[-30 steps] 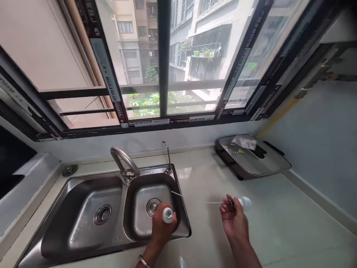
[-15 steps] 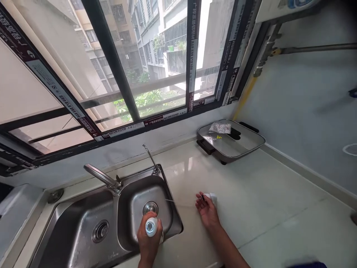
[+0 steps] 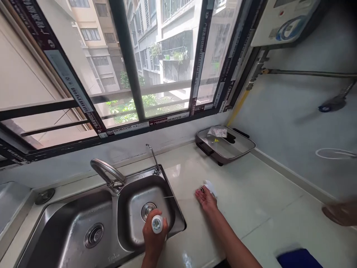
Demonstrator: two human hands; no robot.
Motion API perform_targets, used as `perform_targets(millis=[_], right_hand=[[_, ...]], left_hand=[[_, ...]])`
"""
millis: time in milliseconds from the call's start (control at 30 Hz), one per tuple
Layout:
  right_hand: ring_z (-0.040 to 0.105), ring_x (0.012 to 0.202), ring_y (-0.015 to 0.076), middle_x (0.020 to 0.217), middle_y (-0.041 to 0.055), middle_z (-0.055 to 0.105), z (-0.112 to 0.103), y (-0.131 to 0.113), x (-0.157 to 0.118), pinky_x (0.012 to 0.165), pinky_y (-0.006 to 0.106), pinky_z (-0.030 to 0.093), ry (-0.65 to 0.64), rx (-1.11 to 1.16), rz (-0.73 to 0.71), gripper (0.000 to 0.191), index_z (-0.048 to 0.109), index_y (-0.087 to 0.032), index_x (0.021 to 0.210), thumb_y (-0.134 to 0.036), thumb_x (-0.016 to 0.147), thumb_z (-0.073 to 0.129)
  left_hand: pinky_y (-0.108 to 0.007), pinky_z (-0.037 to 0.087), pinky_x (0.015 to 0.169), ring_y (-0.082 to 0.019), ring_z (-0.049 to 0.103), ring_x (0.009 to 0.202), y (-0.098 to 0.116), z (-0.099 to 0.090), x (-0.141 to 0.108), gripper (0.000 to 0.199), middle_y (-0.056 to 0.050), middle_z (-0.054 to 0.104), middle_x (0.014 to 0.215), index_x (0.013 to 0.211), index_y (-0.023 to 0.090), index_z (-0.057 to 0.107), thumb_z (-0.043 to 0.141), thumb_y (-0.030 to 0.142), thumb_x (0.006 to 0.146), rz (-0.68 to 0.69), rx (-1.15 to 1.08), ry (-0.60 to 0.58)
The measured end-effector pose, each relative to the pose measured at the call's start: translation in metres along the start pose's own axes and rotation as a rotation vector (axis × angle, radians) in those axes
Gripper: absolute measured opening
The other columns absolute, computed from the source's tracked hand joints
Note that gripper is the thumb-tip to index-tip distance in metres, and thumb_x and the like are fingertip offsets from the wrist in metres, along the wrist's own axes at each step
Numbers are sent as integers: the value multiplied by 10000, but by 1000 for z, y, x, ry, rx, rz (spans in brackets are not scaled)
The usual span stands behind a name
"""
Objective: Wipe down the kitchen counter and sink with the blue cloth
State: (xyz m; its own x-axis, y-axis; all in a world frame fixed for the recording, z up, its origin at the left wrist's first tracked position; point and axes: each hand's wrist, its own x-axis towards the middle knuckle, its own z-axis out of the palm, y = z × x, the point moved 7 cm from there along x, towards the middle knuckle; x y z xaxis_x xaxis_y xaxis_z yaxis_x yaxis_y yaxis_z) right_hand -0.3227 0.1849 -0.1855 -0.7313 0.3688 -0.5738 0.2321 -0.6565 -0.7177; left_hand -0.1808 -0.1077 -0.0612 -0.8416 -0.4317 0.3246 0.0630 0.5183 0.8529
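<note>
My left hand [image 3: 153, 236] is wrapped round a white bottle [image 3: 157, 224], seen nearly end-on, over the near edge of the right-hand sink basin [image 3: 134, 227]. A thin pale streak [image 3: 169, 196] crosses that basin's right rim; I cannot make out what it is. Above the counter [image 3: 189, 223] on the right, my right hand [image 3: 208, 201] is turned palm up with fingers curled round a small dark piece [image 3: 202, 189], too small to name. Against its far side shows a thin white piece [image 3: 211, 187], blurred, perhaps paper or cloth.
A curved faucet [image 3: 107, 173] and a thinner spout [image 3: 153, 154] rise behind the two-basin sink. Further back on the counter stands a lidded electric pan [image 3: 225, 147] with bubble wrap on top. Dark blue cloth [image 3: 299, 257] shows at the lower right, below the window and wall.
The view has tilted upward and swung slightly. Both hands keep their grips; the left with the bottle sits slightly further right and lower in the picture. The white piece by my right hand looks more spread.
</note>
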Motion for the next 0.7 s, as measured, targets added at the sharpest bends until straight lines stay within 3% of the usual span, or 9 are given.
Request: perform_targets(millis=[133, 200, 233, 300, 400, 467, 567, 633, 700], right_hand=[[701, 689, 189, 655, 20, 685, -14, -9, -22, 641, 291, 622, 34, -85, 33, 375, 564, -185, 781, -300, 588, 865], [712, 746, 211, 779, 55, 724, -17, -8, -45, 652, 301, 620, -11, -170, 10, 447, 608, -171, 860, -290, 535, 891], [719, 806, 228, 899, 78, 744, -12, -4, -61, 685, 320, 624, -89, -236, -19, 531, 636, -169, 949, -286, 508, 906], [705, 1018, 264, 1209, 120, 701, 16, 15, -103, 864, 386, 611, -454, -470, -110, 736, 620, -203, 1199, -303, 529, 907], [549, 1319, 306, 1456, 123, 551, 58, 68, -175, 1122, 496, 455, -940, -786, -207, 961, 482, -272, 1426, -287, 554, 885], [500, 1366, 324, 1418, 123, 579, 82, 96, -205, 1162, 526, 399, -1076, -877, -294, 868, 504, -249, 1414, -317, 616, 837], [561, 1285, 340, 1228, 134, 679, 117, 113, -224, 1121, 530, 439, -1130, -875, -429, 555, 638, -207, 1246, -381, 727, 729], [609, 1190, 333, 1123, 124, 708, 138, 116, -228, 1068, 518, 488, -1148, -871, -483, 452, 683, -207, 1140, -398, 732, 719], [641, 1082, 311, 1030, 101, 721, 156, 120, -231, 1012, 496, 529, -1162, -887, -488, 422, 700, -209, 1067, -413, 700, 748]], left_hand=[[-356, 614, 778, -198, 727, 785, -7, -8, 3, 171, -21, 749, 850, 888, 233, 643, 670, 240, 720, -20, -38, 13], [-354, 609, 783, -191, 719, 789, -11, -10, 6, 166, -19, 740, 844, 878, 236, 631, 660, 218, 716, -32, -63, 14], [-353, 606, 788, -189, 717, 803, -12, -10, 7, 162, -20, 738, 853, 872, 237, 626, 658, 211, 716, -39, -73, 10], [-351, 599, 793, -187, 713, 826, -14, -10, 11, 152, -19, 731, 856, 857, 239, 617, 657, 204, 714, -52, -92, 6], [-359, 594, 801, -184, 700, 818, -14, -12, 17, 137, -11, 716, 826, 827, 237, 603, 652, 184, 710, -81, -130, 0], [-370, 594, 803, -182, 691, 812, -14, -16, 20, 150, -12, 712, 833, 836, 235, 599, 650, 174, 709, -110, -163, 8], [-411, 599, 846, -202, 697, 882, -16, -27, 28, 177, -27, 722, 900, 874, 237, 602, 654, 172, 718, -149, -201, -4], [-488, 570, 981, -239, 697, 1028, -18, -35, 36, 185, -36, 734, 947, 862, 244, 605, 662, 155, 709, -142, -210, -42], [-593, 444, 1153, -272, 668, 1165, -23, -42, 45, 200, -30, 744, 932, 840, 250, 604, 670, 132, 693, -126, -208, -70]])
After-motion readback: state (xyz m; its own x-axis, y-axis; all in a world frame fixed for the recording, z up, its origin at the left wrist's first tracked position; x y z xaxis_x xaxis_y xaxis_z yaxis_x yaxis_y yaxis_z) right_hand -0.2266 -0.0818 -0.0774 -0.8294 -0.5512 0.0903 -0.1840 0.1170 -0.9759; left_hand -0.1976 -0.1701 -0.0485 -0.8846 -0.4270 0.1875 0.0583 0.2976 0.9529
